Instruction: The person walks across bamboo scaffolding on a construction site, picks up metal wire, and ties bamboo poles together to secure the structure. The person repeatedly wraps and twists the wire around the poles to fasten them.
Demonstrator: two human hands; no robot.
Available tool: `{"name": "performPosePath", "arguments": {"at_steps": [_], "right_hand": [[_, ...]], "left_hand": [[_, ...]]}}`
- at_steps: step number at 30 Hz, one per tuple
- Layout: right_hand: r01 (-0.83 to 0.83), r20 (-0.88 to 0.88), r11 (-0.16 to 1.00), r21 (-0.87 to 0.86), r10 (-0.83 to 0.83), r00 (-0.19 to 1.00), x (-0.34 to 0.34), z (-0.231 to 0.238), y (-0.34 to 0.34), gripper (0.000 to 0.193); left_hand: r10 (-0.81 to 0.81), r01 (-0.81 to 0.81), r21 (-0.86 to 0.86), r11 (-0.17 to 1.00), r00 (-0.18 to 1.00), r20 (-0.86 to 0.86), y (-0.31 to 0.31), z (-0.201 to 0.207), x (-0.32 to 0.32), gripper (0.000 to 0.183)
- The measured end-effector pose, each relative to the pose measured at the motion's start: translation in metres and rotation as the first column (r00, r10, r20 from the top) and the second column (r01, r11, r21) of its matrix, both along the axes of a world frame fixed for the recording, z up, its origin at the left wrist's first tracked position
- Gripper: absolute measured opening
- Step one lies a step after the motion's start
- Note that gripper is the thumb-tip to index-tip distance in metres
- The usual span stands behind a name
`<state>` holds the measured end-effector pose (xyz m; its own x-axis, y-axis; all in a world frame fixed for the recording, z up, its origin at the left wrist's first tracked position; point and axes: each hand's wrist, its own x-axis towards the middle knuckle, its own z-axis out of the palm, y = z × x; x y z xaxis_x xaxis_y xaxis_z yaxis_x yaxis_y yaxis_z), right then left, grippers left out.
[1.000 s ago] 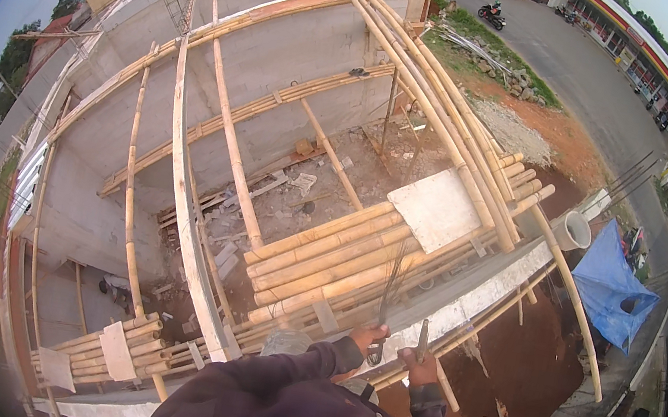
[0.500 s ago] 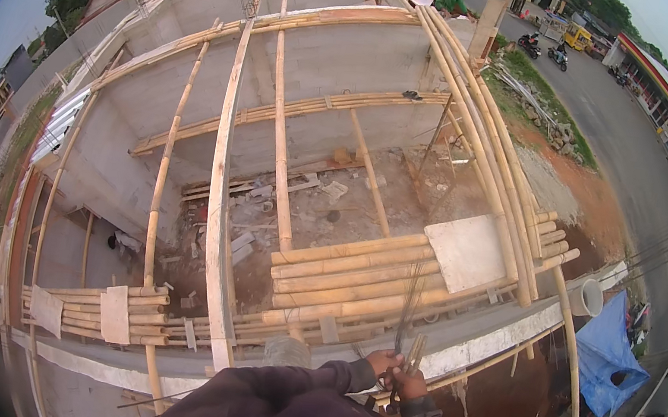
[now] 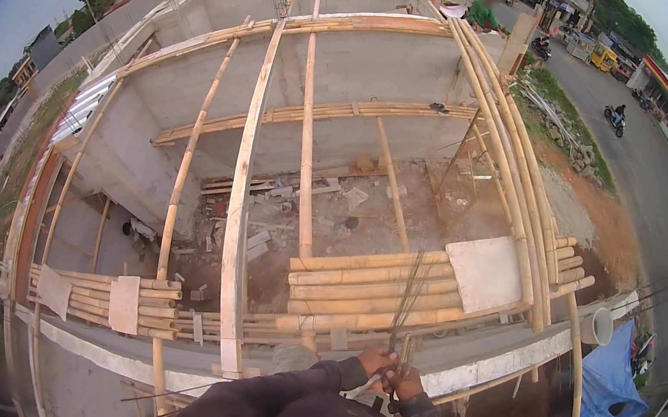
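In the low middle of the head view, both my hands are together at a bundle of upright thin dark steel rods. A shorter brownish bar stands beside them. My left hand is closed at the foot of the rods. Right against it, my right hand has its fingers curled by the short bar; what lies inside them is too small to make out. A pale, narrow strip shows just below my left hand. Dark sleeves cover both forearms.
Bamboo poles lie over the open building, with a pale board on them. A long wooden beam spans the drop to a rubble-strewn floor. A concrete ledge runs alongside. A blue tarp hangs right; someone in green is far off.
The whole scene has shifted right in the view as my head moved. My hands stay together at the rods, and the pale strip below the left one now shows more plainly.
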<state>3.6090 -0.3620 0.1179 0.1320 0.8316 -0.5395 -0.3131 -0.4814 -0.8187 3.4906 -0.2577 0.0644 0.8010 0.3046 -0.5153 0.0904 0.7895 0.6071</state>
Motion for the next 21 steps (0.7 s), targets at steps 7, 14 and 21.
{"name": "performPosePath", "arguments": {"at_steps": [7,14,21], "right_hand": [[-0.162,0.576,0.983,-0.085,0.181,0.797,0.041,-0.011,-0.009,0.012],[-0.003,0.837,0.977,-0.213,0.184,0.515,0.099,-0.037,-0.072,0.02],[0.179,0.716,0.832,-0.524,0.317,0.623,0.135,-0.099,-0.138,0.027]], "left_hand": [[-0.028,0.052,0.08,0.995,0.962,-0.272,-0.018,-0.005,0.019,0.044],[0.038,0.901,0.267,0.342,0.27,-0.962,0.003,0.008,-0.067,0.039],[-0.266,0.87,-0.067,0.488,0.075,-0.961,-0.031,0.038,-0.123,0.053]]}}
